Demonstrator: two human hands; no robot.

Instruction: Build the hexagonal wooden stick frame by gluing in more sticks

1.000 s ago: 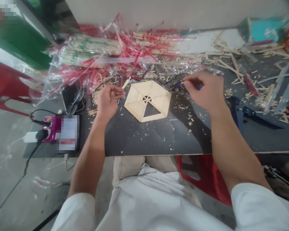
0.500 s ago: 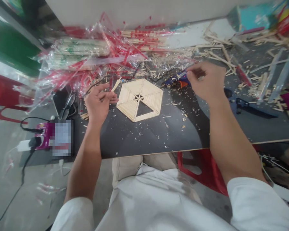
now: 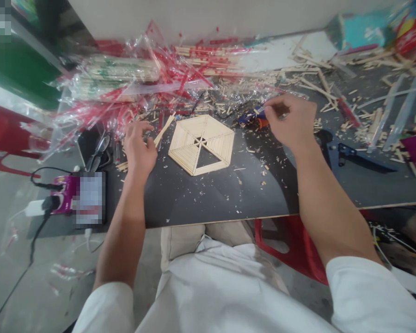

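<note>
Left fingers [image 3: 143, 126] drawn back from stick hexagon [image 3: 194, 132]; wrappers [image 3: 189, 81] heaped beyond.

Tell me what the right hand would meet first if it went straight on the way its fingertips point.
Most likely the blue tool, just ahead of the fingertips of the right hand. Depth is unclear here: they may already be touching it.

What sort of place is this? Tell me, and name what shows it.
Probably a small craft workspace: a hexagon of thin wooden sticks lies on a dark table, with bagged sticks behind it and loose stick scraps scattered about.
</note>
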